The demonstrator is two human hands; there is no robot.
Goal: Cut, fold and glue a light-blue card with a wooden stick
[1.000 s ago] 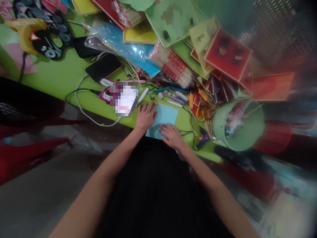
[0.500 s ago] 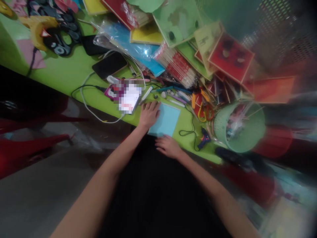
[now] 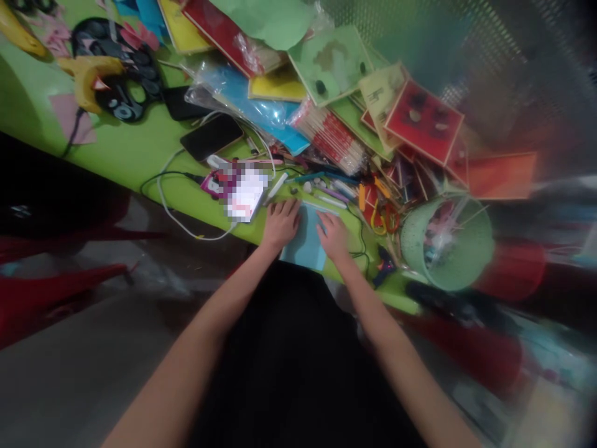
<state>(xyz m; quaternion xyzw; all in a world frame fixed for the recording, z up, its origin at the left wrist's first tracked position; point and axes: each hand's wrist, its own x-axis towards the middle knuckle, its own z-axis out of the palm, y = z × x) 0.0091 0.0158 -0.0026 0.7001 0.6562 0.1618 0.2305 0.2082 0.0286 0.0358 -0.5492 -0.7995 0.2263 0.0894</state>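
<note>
Palms down: my left hand point(image 3: 280, 224) and right hand point(image 3: 334, 236) press the sheet point(image 3: 306, 244) on the table point(image 3: 140, 155), fingers spread, gripping nothing. Smoothing, I judge; lifting needs an edge pinch.

You look down on a bright green table point(image 3: 127, 155) running slantwise. Beneath it lies a dull grey floor point(image 3: 69, 373), with red furniture point(image 3: 60, 283), perhaps chairs, at your left. A perforated grey panel point(image 3: 466, 37) stands blurred at upper right.

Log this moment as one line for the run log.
left hand: flat on blue sheet | right hand: flat on blue sheet | support: green table | nearby: pens, green basket
</note>
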